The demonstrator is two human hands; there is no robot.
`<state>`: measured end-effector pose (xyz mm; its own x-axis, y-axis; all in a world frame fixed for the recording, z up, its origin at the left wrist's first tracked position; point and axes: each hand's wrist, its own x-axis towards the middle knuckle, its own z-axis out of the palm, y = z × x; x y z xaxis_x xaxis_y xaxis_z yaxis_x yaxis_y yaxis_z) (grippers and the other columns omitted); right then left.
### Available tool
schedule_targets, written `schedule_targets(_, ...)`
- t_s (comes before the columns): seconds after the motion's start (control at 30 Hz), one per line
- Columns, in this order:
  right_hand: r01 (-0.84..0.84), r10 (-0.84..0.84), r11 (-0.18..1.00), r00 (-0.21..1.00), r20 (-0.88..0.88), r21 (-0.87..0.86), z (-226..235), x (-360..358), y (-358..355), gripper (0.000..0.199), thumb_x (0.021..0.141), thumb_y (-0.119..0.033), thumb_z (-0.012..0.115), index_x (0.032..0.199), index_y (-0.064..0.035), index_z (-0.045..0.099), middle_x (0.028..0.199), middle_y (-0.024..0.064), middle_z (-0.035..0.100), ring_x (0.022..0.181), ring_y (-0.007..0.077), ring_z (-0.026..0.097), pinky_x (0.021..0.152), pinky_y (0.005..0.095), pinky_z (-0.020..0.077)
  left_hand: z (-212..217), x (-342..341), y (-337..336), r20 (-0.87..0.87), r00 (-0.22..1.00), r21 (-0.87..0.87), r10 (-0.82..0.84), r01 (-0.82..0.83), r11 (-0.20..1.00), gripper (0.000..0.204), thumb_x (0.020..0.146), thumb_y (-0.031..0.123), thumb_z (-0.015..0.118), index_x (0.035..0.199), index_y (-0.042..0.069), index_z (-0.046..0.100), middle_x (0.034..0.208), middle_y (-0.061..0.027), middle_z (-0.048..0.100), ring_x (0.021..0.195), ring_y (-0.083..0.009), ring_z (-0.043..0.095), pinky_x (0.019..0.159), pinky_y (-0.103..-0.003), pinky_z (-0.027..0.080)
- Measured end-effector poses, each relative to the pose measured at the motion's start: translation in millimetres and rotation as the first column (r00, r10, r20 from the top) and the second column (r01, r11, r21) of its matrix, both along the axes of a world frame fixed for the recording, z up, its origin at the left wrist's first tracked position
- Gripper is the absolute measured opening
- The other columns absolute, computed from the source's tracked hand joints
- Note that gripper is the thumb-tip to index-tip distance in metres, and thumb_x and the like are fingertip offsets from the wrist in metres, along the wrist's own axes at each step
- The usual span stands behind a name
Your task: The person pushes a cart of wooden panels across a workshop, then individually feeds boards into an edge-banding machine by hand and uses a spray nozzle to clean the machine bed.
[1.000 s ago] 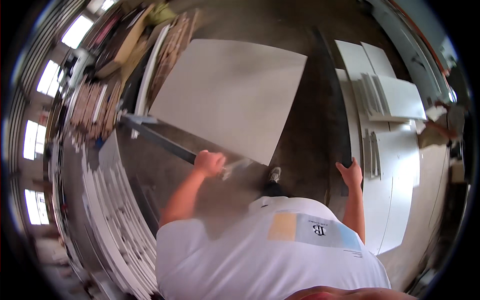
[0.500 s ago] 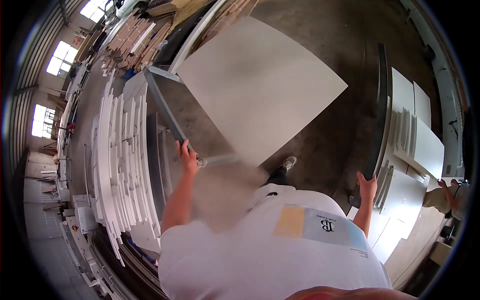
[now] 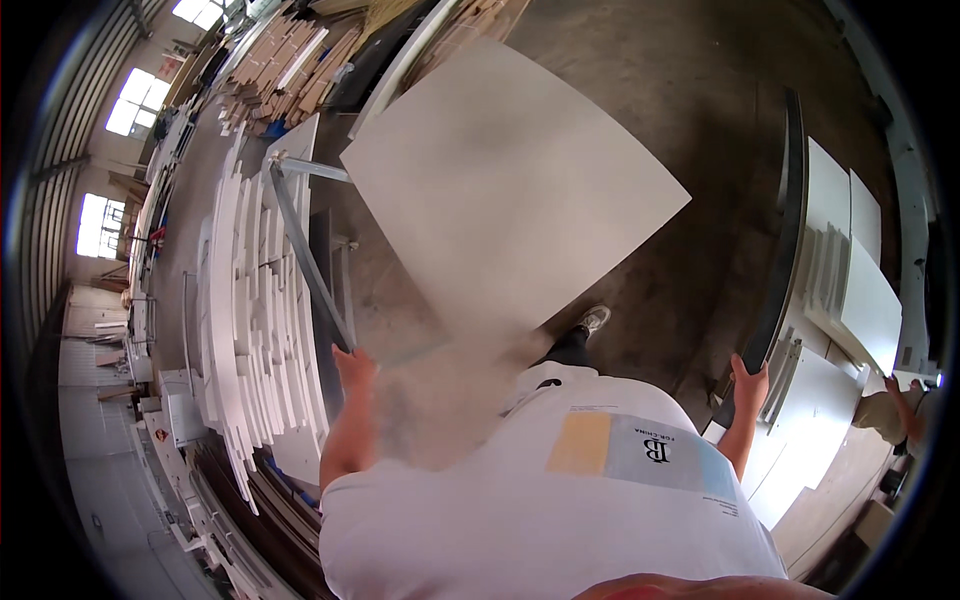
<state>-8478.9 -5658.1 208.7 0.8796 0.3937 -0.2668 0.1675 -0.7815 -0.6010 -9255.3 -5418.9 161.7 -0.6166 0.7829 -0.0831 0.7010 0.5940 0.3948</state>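
My left hand [image 3: 354, 368] is closed round the near end of a grey metal bar [image 3: 308, 262]. At its far end the bar meets a pale crosspiece [image 3: 315, 168], which runs behind a large pale square board [image 3: 520, 180]. The board spreads over the middle of the view, and its near corner is blurred. On the right, my right hand [image 3: 748, 385] grips the near end of a long dark bar [image 3: 786, 240]. Whether the two bars belong to one frame, I cannot tell.
Stacked white strips [image 3: 262, 330] lie left of my left arm. White panels [image 3: 855, 290] lie beyond the dark bar, where another person's hand [image 3: 890, 383] touches a panel edge. Brown boards [image 3: 275, 75] are piled at the far left. My shoe [image 3: 596, 318] shows on the concrete floor [image 3: 660, 60].
My left hand and its bar have shifted left and closer to my body. My right hand and the dark bar appear slightly further right. A second shoe near my left hand has gone from sight.
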Motion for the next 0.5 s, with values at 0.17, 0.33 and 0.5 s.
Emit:
schedule_targets(0.17, -0.006, 0.004, 0.997, 1.000, 0.024, 0.072, -11, 3, -4, 0.039, 0.081, -0.038, 0.081, 0.094, -0.0050, 0.064, 0.071, 0.0042, 0.067, 0.063, 0.0140, 0.064, 0.061, 0.0308, 0.0500, 54, 10, -9, -0.120, 0.989, -0.364, 0.091, -0.129, 0.922, 0.081, 0.096, 0.033, 0.054, 0.162, 0.012, 0.012, 0.154, -0.0204, 0.042, 0.129, -0.0420, 0.055, 0.110, -0.054, 0.045)
schedule_targets(0.33, 0.005, -0.004, 1.000, 0.999, 0.036, -0.009, -2, -2, 4, 0.040, 0.082, -0.038, 0.080, 0.098, -0.0047, 0.065, 0.071, 0.0040, 0.067, 0.062, 0.0147, 0.064, 0.061, 0.0310, 0.0502, 22, -65, -24, -0.332, 0.943, -0.523, 0.037, -0.217, 0.824, 0.100, 0.092, 0.039, 0.062, 0.163, 0.011, -0.001, 0.151, -0.0251, 0.045, 0.129, -0.0432, 0.055, 0.106, -0.053, 0.047)
schedule_targets(0.5, 0.060, -0.055, 0.995, 0.996, 0.074, -0.078, -12, 7, -2, 0.050, 0.080, -0.035, 0.080, 0.114, -0.0015, 0.065, 0.082, 0.0102, 0.073, 0.072, 0.0199, 0.071, 0.072, 0.0388, 0.0552, 8, -114, -34, -0.349, 0.933, -0.648, -0.086, -0.174, 0.742, 0.112, 0.086, 0.022, 0.071, 0.162, 0.012, -0.011, 0.155, -0.0244, 0.041, 0.133, -0.0382, 0.053, 0.109, -0.046, 0.047)
